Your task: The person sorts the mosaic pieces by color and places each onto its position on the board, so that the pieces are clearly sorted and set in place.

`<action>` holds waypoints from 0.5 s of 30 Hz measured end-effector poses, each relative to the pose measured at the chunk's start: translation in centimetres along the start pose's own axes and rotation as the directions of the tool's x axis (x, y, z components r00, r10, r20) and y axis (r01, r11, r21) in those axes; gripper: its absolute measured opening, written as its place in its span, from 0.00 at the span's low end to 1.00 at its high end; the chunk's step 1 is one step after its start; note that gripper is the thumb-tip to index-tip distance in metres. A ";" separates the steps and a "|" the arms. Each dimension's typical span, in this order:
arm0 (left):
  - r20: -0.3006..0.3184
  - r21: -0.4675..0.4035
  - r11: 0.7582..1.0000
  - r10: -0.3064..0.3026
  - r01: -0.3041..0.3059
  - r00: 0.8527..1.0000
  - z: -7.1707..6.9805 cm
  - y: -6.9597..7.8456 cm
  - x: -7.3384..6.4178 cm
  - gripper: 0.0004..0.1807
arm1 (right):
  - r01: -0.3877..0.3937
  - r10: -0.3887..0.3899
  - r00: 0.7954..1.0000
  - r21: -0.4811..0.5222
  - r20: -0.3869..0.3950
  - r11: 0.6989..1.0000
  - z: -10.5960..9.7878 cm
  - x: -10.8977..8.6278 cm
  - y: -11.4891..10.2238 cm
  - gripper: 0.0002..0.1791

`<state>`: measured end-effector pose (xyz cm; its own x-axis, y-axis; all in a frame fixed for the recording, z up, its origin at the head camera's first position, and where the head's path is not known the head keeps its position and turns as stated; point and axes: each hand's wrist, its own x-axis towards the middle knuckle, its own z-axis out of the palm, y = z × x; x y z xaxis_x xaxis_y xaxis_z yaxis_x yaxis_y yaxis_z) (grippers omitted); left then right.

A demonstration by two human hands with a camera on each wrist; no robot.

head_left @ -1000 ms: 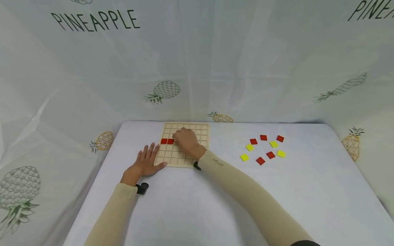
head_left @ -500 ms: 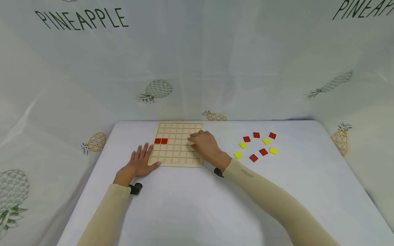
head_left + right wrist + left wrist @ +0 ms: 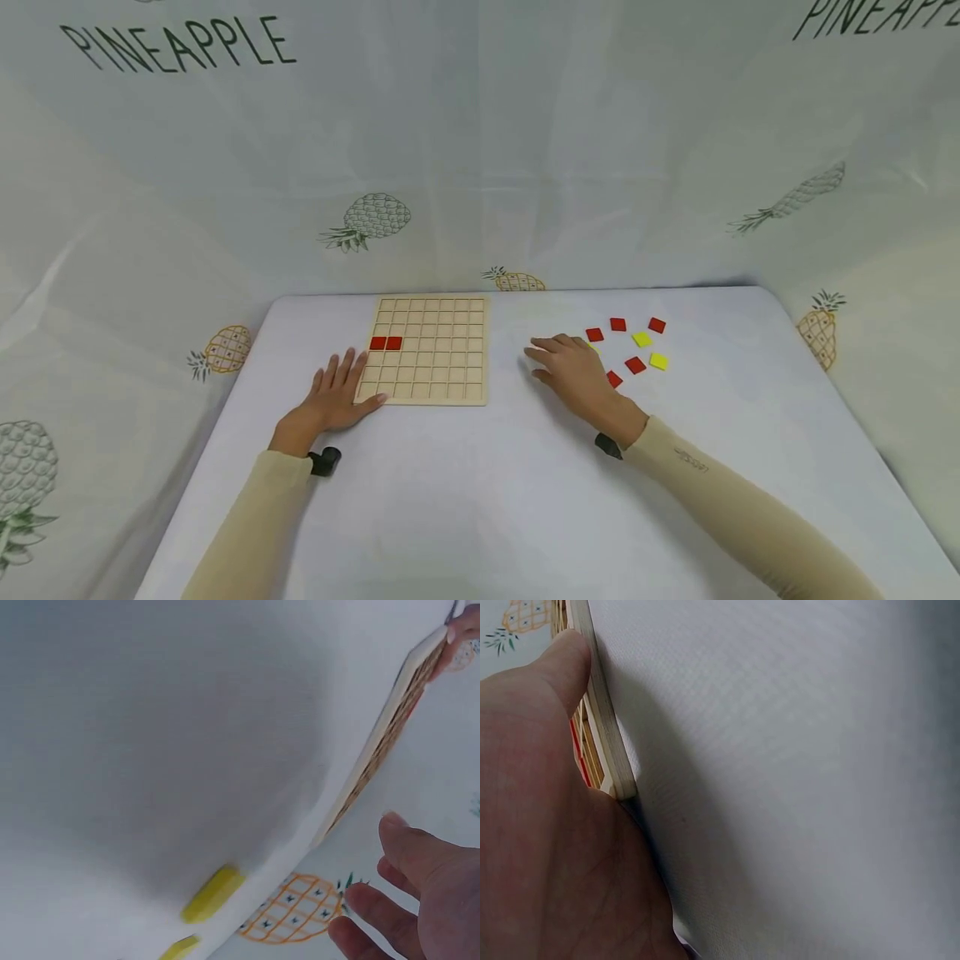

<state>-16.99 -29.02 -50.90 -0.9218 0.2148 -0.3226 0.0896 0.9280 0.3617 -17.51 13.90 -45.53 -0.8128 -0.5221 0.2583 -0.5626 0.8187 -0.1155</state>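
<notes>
A light wooden grid board (image 3: pixel 435 360) lies on the table at the left back. Two red square tiles (image 3: pixel 393 343) sit side by side in its left-hand cells. My left hand (image 3: pixel 335 398) rests flat with fingers spread at the board's left front corner, its thumb (image 3: pixel 568 656) on the board's edge in the left wrist view. Between the board and the loose tiles is my right hand (image 3: pixel 573 372), fingers relaxed and holding nothing. It hides part of the nearest tiles. In the right wrist view a yellow tile (image 3: pixel 213 893) lies on the table below that hand.
Scattered right of the board are loose red tiles (image 3: pixel 636 365) and yellow tiles (image 3: pixel 658 361), several in all. A hanging cloth (image 3: pixel 637 167) printed with pineapples stands behind the white table (image 3: pixel 480 500).
My right hand has moved right, off the board to the near side of the loose tiles. The left hand stays at the board's corner. The head view has shifted slightly.
</notes>
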 end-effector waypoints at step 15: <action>-0.007 -0.016 1.000 0.006 -0.007 1.000 -0.3 0.6 -0.4 0.63 | -0.082 0.082 0.997 -0.045 -0.013 0.996 -0.9 -6.5 5.0 0.26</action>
<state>-16.67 -28.61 -50.23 -0.9237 0.2187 -0.3145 0.0895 0.9215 0.3780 -14.93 21.59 -46.88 -0.8540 -0.4502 0.2608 -0.4864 0.8688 -0.0932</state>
